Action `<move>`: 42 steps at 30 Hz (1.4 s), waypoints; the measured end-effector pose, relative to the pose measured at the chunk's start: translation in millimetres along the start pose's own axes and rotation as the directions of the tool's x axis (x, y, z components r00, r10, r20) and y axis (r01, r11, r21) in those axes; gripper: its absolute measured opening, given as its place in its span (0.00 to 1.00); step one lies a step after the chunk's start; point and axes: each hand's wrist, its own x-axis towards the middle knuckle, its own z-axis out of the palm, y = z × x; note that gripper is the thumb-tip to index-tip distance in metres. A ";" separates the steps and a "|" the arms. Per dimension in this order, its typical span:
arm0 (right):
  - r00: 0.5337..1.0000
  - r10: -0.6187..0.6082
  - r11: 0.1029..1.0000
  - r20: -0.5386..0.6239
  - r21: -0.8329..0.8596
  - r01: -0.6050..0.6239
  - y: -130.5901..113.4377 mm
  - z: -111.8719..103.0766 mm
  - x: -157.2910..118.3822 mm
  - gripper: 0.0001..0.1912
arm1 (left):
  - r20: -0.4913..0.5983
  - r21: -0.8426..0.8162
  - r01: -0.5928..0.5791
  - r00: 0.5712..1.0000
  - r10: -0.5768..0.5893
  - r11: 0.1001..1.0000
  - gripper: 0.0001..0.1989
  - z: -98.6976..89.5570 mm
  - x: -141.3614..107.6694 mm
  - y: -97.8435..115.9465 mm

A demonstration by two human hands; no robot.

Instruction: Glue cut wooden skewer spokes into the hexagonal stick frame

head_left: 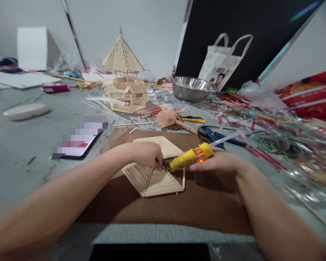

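Observation:
My right hand (220, 163) is wrapped round a yellow hot glue gun (190, 156), whose small light glows orange. A clear glue stick (225, 138) pokes out of its back end. The gun's nozzle points left, close to the fingertips of my left hand (149, 154). Those fingers are pinched over the middle of a many-sided panel of pale wooden sticks (160, 183); what they hold is too small or hidden to make out. On the panel's right side, an open section shows only edge sticks. The panel lies on a brown sheet (201, 210).
Behind stands a stick pagoda model (125, 78). A steel bowl (192, 88), a white bag (220, 65), blue-handled pliers (214, 137) and a yellow cutter (193, 119) lie beyond the sheet. Left are a phone (81, 139) and a white case (27, 111); scraps crowd the right.

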 end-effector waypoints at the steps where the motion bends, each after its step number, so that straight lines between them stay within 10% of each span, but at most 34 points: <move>1: 1.000 -0.002 1.000 0.003 0.000 0.002 -0.2 0.0 0.0 0.14 | 0.000 -0.001 -0.002 1.000 0.002 1.000 0.14 0.2 0.1 -0.3; 42: 0.998 0.057 0.997 -0.034 -0.049 -0.059 5.8 -7.0 -3.5 0.15 | -0.007 -0.002 -0.008 1.000 0.008 1.000 0.13 0.8 0.3 -1.9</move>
